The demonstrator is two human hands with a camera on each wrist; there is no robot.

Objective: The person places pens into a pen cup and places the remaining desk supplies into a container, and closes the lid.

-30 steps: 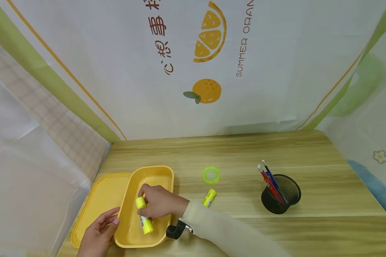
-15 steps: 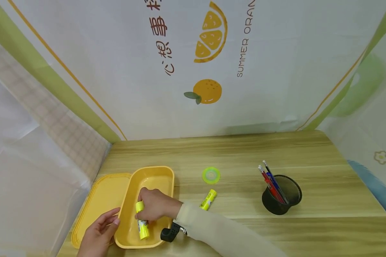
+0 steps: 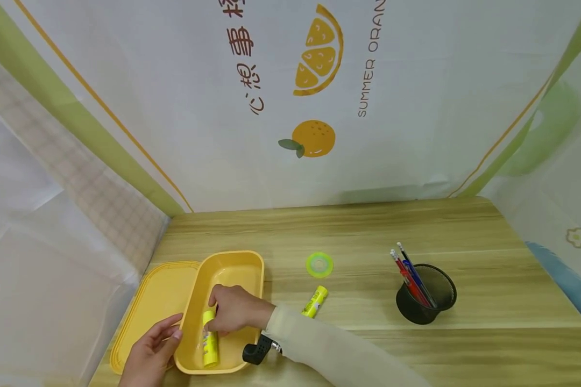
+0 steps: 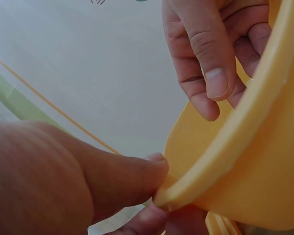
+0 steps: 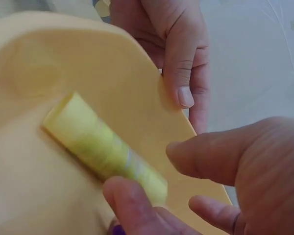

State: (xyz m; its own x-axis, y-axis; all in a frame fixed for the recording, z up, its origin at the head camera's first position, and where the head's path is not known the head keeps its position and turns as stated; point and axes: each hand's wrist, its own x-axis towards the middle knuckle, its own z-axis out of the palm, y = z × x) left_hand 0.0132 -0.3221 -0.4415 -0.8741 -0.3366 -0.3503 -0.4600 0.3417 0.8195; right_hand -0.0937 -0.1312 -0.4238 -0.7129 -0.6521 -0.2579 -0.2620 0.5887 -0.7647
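Observation:
A yellow glue stick (image 3: 210,344) lies on the floor of the yellow plastic box (image 3: 238,259). Over it is my right hand (image 3: 237,309), inside the box. The right wrist view shows that thumb (image 5: 201,154) apart from the glue stick (image 5: 105,142), with the fingers beside its lower end. A small purple spot (image 5: 118,229) shows under those fingers, mostly hidden. My left hand (image 3: 151,349) pinches the box's left rim, its thumb (image 4: 132,178) against the edge and its fingers beneath.
The box's yellow lid (image 3: 162,293) lies flat on the left. A second glue stick (image 3: 316,301) and a green tape roll (image 3: 319,265) lie on the wooden table (image 3: 358,231). A black mesh pen cup (image 3: 416,312) with pens and pencils (image 3: 413,282) stands right.
My right hand has lowered the glue stick to the box floor, and its thumb has come away from it. The glue stick has turned more lengthwise. The left hand stays at the rim.

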